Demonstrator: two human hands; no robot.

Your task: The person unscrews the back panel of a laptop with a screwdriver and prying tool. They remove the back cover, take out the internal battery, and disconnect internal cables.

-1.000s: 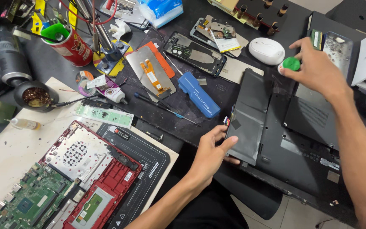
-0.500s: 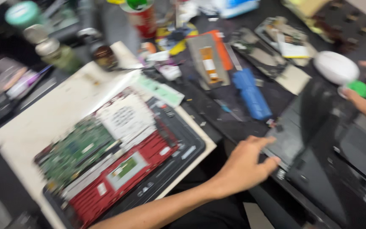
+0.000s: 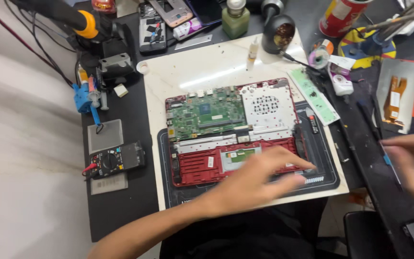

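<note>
**Here: an opened red laptop under the left hand, mid-disassembly**

Here the left hand [image 3: 259,180] lies across the lower right part of the opened red laptop chassis [image 3: 202,168], fingers spread and extended, blurred by motion. It grips nothing; the fingertips [image 3: 307,167] reach toward the right edge of the chassis, just above the black work mat [image 3: 329,165], though contact cannot be confirmed through the blur. The chassis sits on that mat, which in turn rests on a pale marble-patterned board [image 3: 207,67]. Inside the chassis, a green circuit board [image 3: 204,115] occupies the upper left and a perforated metal plate [image 3: 267,105] the upper right.

The right hand [image 3: 410,165] hovers at the far right over the dark bench, loosely curled and blurred; whether it holds anything cannot be told. A slim green circuit strip [image 3: 315,96] lies just beside the chassis at upper right, and a multimeter [image 3: 116,160] rests well apart on the left.

Judged from this layout, the step in hand is work on the laptop's exposed interior, with the hand arriving at the right side. The next move would call for a steady fingertip placement on the chassis rim, clear of the bare board, before any part is lifted or shifted.
</note>
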